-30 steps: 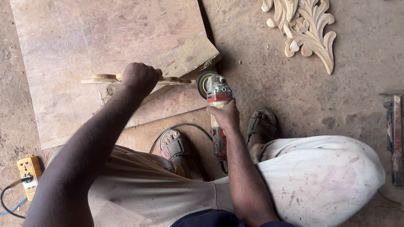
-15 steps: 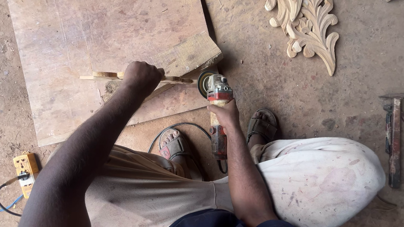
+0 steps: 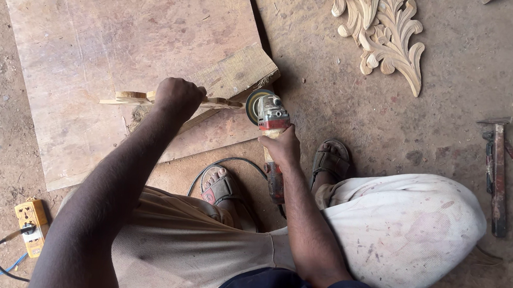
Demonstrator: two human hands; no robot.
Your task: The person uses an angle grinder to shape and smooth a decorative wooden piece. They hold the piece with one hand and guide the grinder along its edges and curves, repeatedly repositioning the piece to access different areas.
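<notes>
My left hand grips a thin carved wooden piece held edge-up over a plywood sheet. The piece's right end meets the disc of an angle grinder, red and grey, which my right hand grips by its body. The grinder's black cord loops back toward my sandalled feet.
A thick wooden block lies on the plywood's right edge. A carved leaf ornament lies on the dirt floor at top right. A hammer lies far right. A yellow power socket with cables sits lower left.
The view has shifted slightly; both hands keep the same hold, with the grinder disc still at the right end of the wooden piece.
</notes>
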